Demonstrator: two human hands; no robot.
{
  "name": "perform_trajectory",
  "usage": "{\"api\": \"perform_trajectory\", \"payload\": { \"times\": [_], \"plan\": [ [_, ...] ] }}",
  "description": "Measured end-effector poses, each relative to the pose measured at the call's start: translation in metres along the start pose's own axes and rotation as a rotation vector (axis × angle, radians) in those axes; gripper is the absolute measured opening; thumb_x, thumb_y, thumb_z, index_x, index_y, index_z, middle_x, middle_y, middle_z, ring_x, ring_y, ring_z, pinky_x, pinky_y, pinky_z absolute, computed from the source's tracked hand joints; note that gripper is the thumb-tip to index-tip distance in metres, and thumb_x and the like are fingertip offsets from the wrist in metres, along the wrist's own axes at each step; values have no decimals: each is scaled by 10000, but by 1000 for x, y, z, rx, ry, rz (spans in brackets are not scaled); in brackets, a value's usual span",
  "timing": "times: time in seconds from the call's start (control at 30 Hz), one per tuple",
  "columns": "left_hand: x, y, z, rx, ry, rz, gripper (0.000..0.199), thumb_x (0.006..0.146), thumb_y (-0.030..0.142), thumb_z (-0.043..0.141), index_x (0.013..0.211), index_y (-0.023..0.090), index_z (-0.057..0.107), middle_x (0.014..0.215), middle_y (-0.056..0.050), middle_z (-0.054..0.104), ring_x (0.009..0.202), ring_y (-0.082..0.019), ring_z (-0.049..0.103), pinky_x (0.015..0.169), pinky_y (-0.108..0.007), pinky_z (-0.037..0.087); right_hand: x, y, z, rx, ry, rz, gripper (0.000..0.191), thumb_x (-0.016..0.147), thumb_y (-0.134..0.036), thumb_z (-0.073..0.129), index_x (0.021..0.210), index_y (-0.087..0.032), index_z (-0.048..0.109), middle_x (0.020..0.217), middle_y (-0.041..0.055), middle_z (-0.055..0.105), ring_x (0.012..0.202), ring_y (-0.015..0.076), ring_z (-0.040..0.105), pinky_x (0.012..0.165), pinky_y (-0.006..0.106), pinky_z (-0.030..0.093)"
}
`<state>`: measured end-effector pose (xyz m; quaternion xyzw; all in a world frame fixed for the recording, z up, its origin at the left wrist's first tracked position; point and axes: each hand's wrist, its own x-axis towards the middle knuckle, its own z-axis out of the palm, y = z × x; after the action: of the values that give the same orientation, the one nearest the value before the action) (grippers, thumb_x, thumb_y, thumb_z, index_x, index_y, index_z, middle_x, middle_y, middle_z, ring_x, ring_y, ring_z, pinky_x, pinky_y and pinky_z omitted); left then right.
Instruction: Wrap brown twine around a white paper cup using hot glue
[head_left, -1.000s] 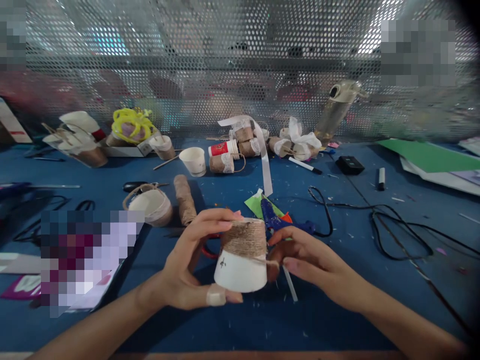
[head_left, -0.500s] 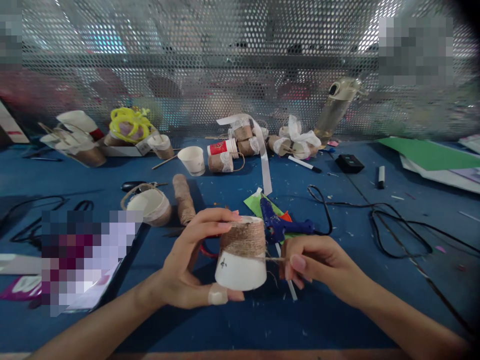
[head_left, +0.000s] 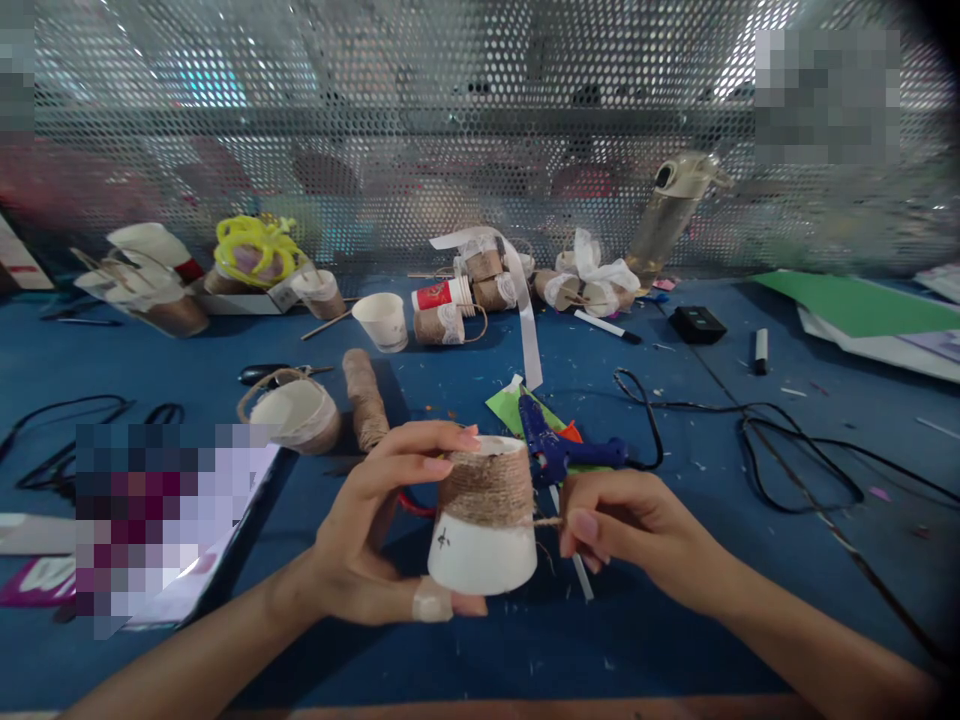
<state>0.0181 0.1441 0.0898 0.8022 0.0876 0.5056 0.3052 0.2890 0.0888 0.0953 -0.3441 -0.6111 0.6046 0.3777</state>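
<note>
My left hand (head_left: pixel 367 535) holds an upside-down white paper cup (head_left: pixel 482 555) between its fingers on top and its bandaged thumb below. Brown twine (head_left: pixel 491 487) is wound around the half of the cup nearer its base. From the cup's right side a short strand of twine (head_left: pixel 547 521) runs to my right hand (head_left: pixel 615 525), whose thumb and forefinger pinch it. Behind my right hand lies a blue glue gun (head_left: pixel 562 450), on a green piece of paper (head_left: pixel 507 402). A roll of twine (head_left: pixel 365 395) is just beyond my left hand.
A twine-handled cup (head_left: pixel 295 412) stands at the left, near a pixelated item. Several cups, a white ribbon (head_left: pixel 529 335) and a bottle (head_left: pixel 667 215) line the back by a perforated metal screen. Black cable (head_left: pixel 795 412) loops across the right.
The cup has tipped slightly and sits a little lower in my left hand. My right hand has shifted slightly left, and the visible strand is shorter.
</note>
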Motion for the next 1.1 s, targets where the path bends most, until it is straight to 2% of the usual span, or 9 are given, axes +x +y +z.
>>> {"api": "perform_trajectory", "payload": {
  "times": [0.37,0.57,0.73,0.87,1.0,1.1],
  "plan": [
    [-2,1,1,42,9,-26,982,533,311,968,1391,274,493,1296,-129,624,1172,-306,607,1046,-533,500,1,1,2,-17,43,53,336,977,-401,604,766,-155,693,684,-5,612,547,74,496,532,231,352],
    [0,4,3,7,17,-6,944,551,314,961,1374,250,504,1292,-134,630,1162,-299,614,1056,-524,501,2,2,3,-55,60,61,356,975,-416,606,741,-160,686,618,-23,576,552,81,494,544,227,356],
    [2,6,5,-19,22,-10,919,579,277,948,1377,239,494,1291,-129,623,1182,-293,605,1063,-516,511,3,4,5,-92,73,61,379,978,-430,592,717,-166,672,591,-26,563,594,103,525,611,241,415],
    [3,9,8,-26,41,-32,899,575,317,950,1357,277,509,1254,-110,638,1140,-285,630,1037,-527,538,3,5,6,-86,61,63,340,982,-419,587,794,-162,707,611,-26,576,564,92,506,576,231,407],
    [0,10,10,-64,42,-28,922,567,297,957,1367,261,501,1270,-113,630,1178,-273,608,1075,-506,521,3,3,8,-91,62,61,349,982,-428,582,786,-163,698,611,-27,574,553,90,495,556,225,400],
    [-2,10,10,-50,39,-43,932,564,316,958,1373,291,495,1275,-109,634,1170,-274,613,1062,-518,521,3,2,10,-118,66,54,350,986,-431,571,782,-174,690,607,-31,564,553,92,494,563,226,415]
  ]
}}
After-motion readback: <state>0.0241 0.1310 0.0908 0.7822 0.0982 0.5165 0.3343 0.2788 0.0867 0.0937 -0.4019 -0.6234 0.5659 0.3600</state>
